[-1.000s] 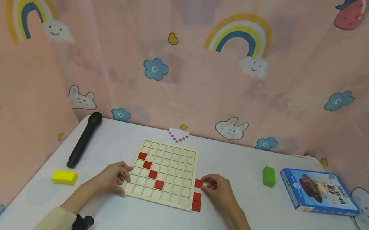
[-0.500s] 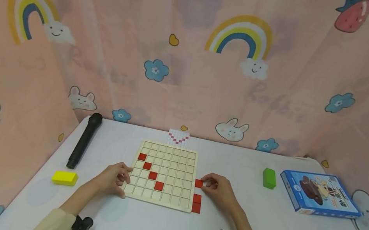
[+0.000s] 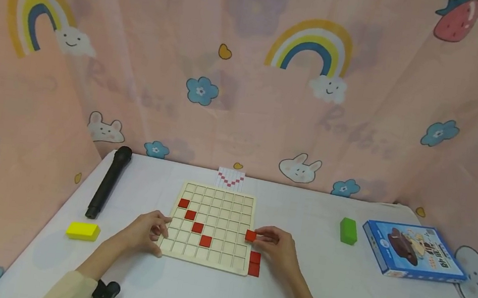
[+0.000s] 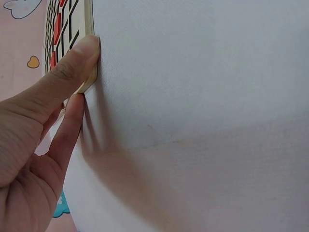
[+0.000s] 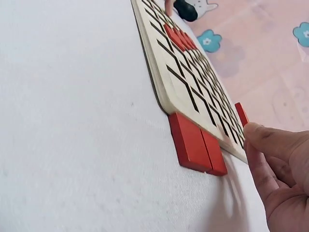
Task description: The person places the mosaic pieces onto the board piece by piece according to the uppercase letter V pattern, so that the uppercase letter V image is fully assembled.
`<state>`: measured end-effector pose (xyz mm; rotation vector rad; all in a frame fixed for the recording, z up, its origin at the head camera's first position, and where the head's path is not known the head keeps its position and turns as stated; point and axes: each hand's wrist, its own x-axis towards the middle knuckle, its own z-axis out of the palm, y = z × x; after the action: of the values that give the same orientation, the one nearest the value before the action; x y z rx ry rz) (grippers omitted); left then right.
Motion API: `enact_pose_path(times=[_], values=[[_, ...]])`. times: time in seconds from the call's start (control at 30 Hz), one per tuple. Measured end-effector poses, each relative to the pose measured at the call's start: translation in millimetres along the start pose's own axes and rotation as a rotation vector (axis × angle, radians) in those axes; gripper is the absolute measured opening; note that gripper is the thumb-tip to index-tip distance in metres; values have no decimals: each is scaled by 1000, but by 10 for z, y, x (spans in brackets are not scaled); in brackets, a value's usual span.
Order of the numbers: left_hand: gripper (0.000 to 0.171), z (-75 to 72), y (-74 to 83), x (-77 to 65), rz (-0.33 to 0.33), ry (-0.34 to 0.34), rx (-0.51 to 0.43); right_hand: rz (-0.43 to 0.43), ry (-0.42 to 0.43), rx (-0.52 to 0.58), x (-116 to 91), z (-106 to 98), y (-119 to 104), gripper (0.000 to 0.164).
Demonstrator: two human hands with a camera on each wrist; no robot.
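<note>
A cream grid board lies on the white table, with several red square tiles set in its cells along a slanting line. My left hand holds the board at its near left corner. In the left wrist view, the thumb presses the near edge and a finger meets the side. Between thumb and fingers my right hand pinches another red tile, which overlaps the board's right border. Two more red tiles lie side by side against the board's right edge, below that hand.
Behind the board is a small card printed with a red V pattern. To the left are a black microphone and a yellow block. A green block and a blue box sit to the right.
The right hand has drawn its red tile leftward, from beside the board to over its right border. The left hand keeps its place on the corner.
</note>
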<state>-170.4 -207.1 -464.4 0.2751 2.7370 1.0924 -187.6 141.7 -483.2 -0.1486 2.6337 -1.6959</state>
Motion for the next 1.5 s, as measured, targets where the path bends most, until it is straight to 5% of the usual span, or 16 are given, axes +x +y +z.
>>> enact_pose_path(times=[0.23, 0.67, 0.97, 1.33, 1.5], values=[[39, -3, -19, 8, 19, -6, -4, 4, -20, 14, 4, 190, -99, 21], [38, -11, -11, 4, 26, -14, -40, -168, -90, -65, 84, 478, -236, 20], [38, -11, -6, -5, 14, -13, -49, -166, -111, -28, 117, 598, -268, 24], [39, 21, -3, 6, -33, 5, -39, -3, -43, -62, -26, 114, -164, 25], [38, 8, 21, 0, -59, 12, -14, 61, -103, -158, -134, -130, -35, 27]])
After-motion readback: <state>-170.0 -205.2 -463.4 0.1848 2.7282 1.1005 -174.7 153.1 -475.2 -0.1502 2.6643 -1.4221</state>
